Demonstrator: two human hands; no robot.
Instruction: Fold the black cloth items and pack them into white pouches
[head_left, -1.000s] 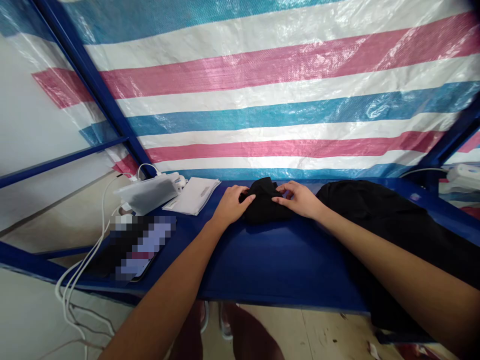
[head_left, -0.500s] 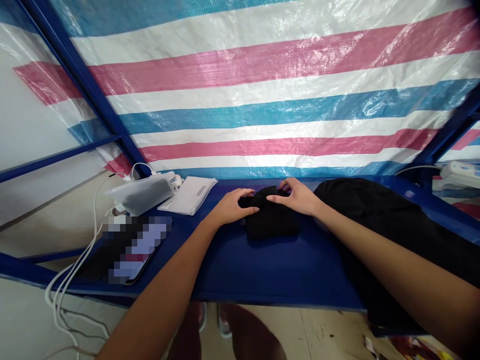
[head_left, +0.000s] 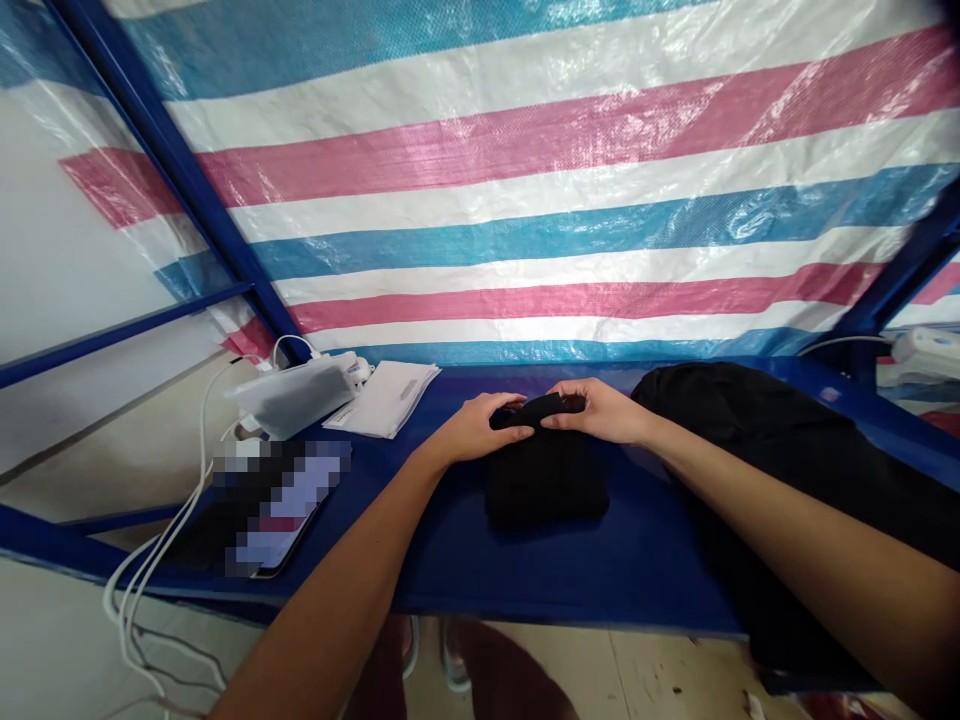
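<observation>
A small folded black garment (head_left: 546, 478) lies on the blue table (head_left: 480, 560) in the middle of the head view. My left hand (head_left: 474, 428) grips its far left corner, fingers curled over the cloth. My right hand (head_left: 600, 411) pinches the far right part of the same edge. Both hands sit at the garment's far edge, thumbs nearly meeting. The rest of the garment lies flat toward me.
A larger pile of black cloth (head_left: 757, 440) lies at the right. At the left lie white papers (head_left: 390, 396), a white pouch (head_left: 296, 395), a phone (head_left: 266, 505) and white cables (head_left: 161, 560). A striped tarpaulin (head_left: 525, 200) closes off the back.
The black garment has been drawn toward me and now lies longer and flatter. Both hands went from resting on top of it to gripping its far edge.
</observation>
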